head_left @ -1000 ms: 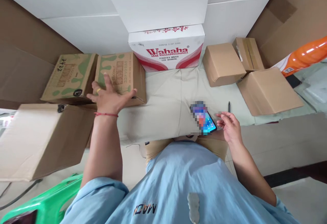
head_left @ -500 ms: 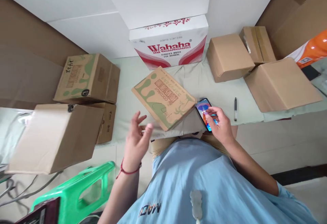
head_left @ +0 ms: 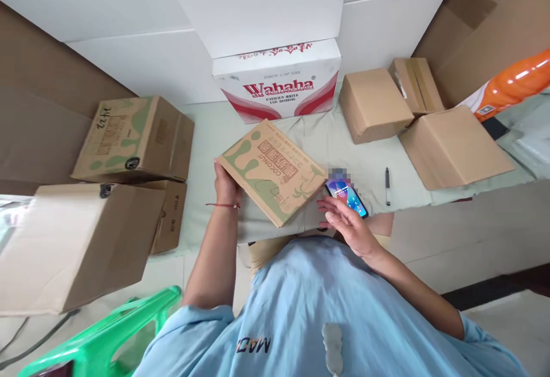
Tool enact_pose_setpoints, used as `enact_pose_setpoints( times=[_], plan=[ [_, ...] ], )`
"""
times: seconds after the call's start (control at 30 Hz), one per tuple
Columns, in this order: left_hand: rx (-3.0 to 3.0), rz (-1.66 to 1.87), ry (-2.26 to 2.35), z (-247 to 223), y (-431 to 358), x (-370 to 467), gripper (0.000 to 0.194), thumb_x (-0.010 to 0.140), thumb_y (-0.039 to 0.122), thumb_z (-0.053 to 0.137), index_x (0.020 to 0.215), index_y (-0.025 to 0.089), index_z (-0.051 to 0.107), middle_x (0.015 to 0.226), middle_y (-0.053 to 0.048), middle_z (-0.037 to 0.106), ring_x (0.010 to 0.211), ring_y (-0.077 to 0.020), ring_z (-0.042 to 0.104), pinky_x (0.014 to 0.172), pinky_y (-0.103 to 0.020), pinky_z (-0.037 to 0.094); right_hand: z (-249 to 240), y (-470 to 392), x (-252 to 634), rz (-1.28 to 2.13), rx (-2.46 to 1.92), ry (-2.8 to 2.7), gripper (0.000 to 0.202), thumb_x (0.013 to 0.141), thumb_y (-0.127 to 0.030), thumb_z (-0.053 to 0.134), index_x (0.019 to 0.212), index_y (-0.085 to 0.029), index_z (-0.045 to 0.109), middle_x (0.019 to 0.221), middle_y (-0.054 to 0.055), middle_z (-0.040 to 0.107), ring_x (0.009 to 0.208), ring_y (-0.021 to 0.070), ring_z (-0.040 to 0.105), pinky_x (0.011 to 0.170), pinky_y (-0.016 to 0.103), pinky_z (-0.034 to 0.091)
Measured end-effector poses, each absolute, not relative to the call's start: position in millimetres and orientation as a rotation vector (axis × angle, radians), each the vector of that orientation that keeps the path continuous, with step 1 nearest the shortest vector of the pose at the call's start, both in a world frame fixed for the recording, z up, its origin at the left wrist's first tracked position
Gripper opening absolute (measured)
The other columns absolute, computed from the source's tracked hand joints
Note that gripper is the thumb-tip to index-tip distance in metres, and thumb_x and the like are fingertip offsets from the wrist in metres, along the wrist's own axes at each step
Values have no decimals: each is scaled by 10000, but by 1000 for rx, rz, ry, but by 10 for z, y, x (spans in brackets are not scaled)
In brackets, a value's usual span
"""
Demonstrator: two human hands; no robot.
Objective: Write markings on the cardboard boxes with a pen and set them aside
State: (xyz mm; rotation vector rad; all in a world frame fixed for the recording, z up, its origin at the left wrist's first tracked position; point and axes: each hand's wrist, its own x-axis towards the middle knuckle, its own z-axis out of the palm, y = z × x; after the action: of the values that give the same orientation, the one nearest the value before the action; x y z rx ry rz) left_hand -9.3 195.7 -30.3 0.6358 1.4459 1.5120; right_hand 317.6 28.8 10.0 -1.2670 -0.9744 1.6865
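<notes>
On the cloth-covered table (head_left: 208,136), the coconut carton (head_left: 275,171) lies askew before you, your left hand (head_left: 227,187) at its left corner, probably to steady it; whether those partly hidden fingers grip, I can't tell. Your right hand (head_left: 353,232) is spread near the smartphone (head_left: 354,203), perhaps guarding the carton's other side.

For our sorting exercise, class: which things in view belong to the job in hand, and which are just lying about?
In use: central coconut carton, left hand at its side, right hand open nearby.

Apparently lying about: phone, pen, Wahaha box, green stool, orange bottle.
</notes>
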Motion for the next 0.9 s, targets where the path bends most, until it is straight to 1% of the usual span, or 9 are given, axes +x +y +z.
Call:
enact_pose_setpoints(
  times=[0.07,0.17,0.3,0.4,0.47,0.53,0.7,0.8,0.9],
  plan=[
    [610,1548,1419,-351,1778,21,771,936,918,542,1185,219,751,1367,-130,796,1326,-309,728,1191,-484,566,167,312,3136,1757,-1255,-908,741,930,-750,783,1539,-350,650,1590,110,685,1523,349,626,1011,496,715],
    [639,1578,1357,-232,1409,28,775,846,965,643,1096,243,777,1317,-115,808,1371,-318,714,1189,-439,563,255,371,3110,1786,-1260,-909,806,933,-764,773,1597,-340,604,1617,112,669,1498,366,649,1017,527,717],
    [716,1646,1291,237,926,-107,764,902,958,584,980,231,809,1110,-113,815,1229,-343,754,1122,-491,593,270,486,3106,1739,-1319,-931,724,921,-764,791,1486,-324,688,1525,87,747,1463,355,682,1092,533,687],
    [977,1769,1318,624,676,-112,549,970,755,668,954,241,858,1126,-110,803,1218,-332,733,1149,-493,576,194,572,3089,1752,-1314,-889,669,918,-791,770,1376,-303,744,1386,82,821,1390,353,734,1061,542,697],
    [1197,1805,1321,802,580,-40,334,949,577,765,964,265,883,1125,-95,808,1199,-321,725,1188,-505,546,130,611,3085,1739,-1320,-858,662,903,-818,762,1302,-290,767,1287,97,851,1268,363,792,963,545,725],
    [1357,1807,1306,890,534,63,205,918,464,817,994,289,895,1110,-80,815,1163,-314,723,1198,-523,532,76,625,3101,1695,-1339,-840,650,885,-836,764,1232,-287,777,1225,113,862,1166,367,821,887,540,734],
    [1471,1790,1297,879,557,286,116,960,391,815,1009,294,856,1122,-66,789,1137,-285,720,1162,-509,542,21,551,3186,1655,-1360,-856,572,930,-816,726,1173,-299,755,1160,99,864,1069,346,836,800,494,728],
    [1386,1806,1432,874,608,322,261,921,514,868,987,276,784,1227,-64,736,1261,-290,688,1234,-499,497,16,471,3202,1645,-1375,-876,547,941,-785,728,1188,-298,755,1164,100,865,1031,334,839,750,468,720],
    [1240,1694,1441,905,616,257,568,768,649,957,1168,293,766,1367,-71,706,1424,-333,625,1306,-504,447,34,407,3212,1615,-1353,-810,532,911,-741,787,1230,-315,770,1201,100,861,1059,332,835,798,488,729]
  ],
)
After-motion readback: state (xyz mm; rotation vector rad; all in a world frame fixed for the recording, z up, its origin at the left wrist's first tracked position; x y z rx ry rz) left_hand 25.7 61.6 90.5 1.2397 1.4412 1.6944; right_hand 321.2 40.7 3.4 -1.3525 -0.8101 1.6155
